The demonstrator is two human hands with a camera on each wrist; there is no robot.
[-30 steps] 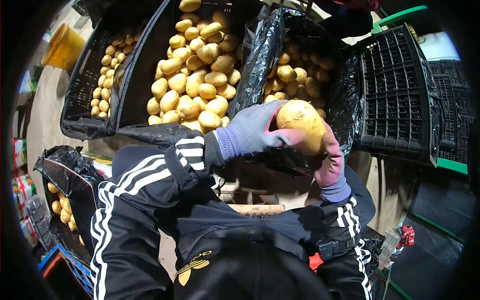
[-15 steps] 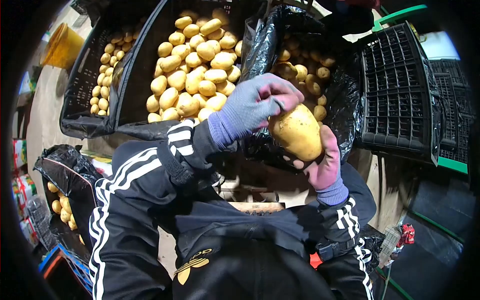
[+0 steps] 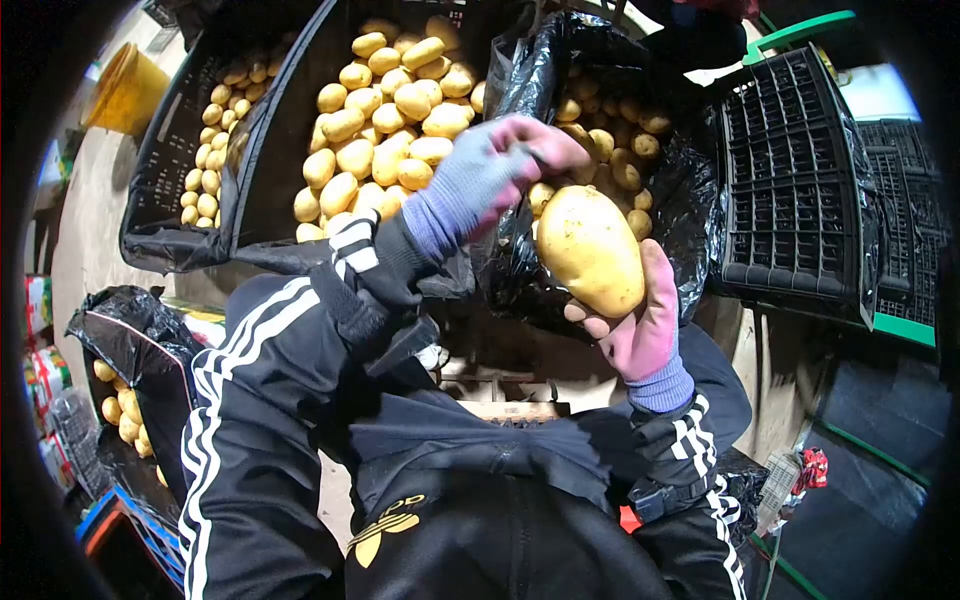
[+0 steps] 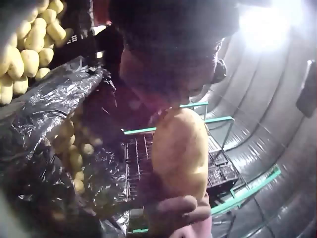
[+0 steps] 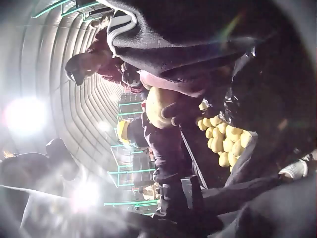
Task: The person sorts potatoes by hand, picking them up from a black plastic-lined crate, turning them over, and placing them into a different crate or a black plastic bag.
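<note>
A large, pale yellow potato [image 3: 590, 250] rests upright in my right hand [image 3: 645, 340]. My thumb lies along its right side and fingertips curl under its lower end. Up and to the left of the potato is my left hand [image 3: 495, 180], fingers loosely bent, with nothing visible in it. Both hands wear grey-purple gloves with pink palms. In the left wrist view the potato [image 4: 181, 148] stands below the shadowed left hand [image 4: 168, 64]. The right wrist view shows the potato [image 5: 159, 106] with the fingers across its side. Behind the hands, a crate lined with black plastic [image 3: 525, 80] contains smaller potatoes [image 3: 625, 165].
A large dark crate [image 3: 270, 130] of potatoes is ahead to the left, with another potato crate [image 3: 160, 190] beyond. Black grid crates [image 3: 790, 180] stand to the right. A yellow bucket [image 3: 125, 95] is at far left. A black bag [image 3: 140, 320] by my left leg has potatoes.
The left hand has left the potato and moved up and left. The right hand keeps hold of the potato, now lower and more upright, with more of its surface showing.
</note>
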